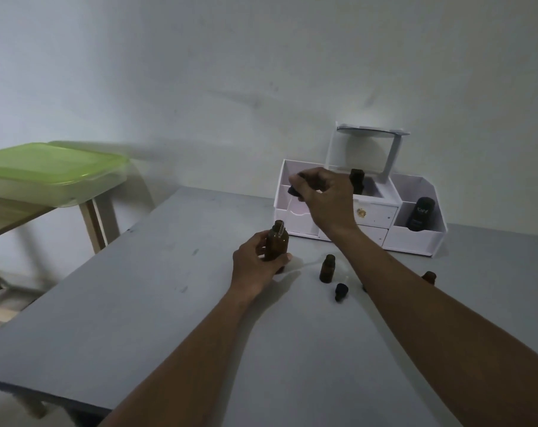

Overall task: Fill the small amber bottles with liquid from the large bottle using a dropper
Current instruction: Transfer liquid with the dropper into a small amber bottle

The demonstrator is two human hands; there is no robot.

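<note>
Two holds matter: left hand (254, 268) curled round the large bottle (277, 245), right hand (326, 199) pinching the dropper (294, 190), which should rise straight, unsqueezed.

Amber bottles (327, 268), a black dropper cap (341, 291), grey table (138, 303), white organiser (415, 238), green-lidded box (51, 167)
</note>
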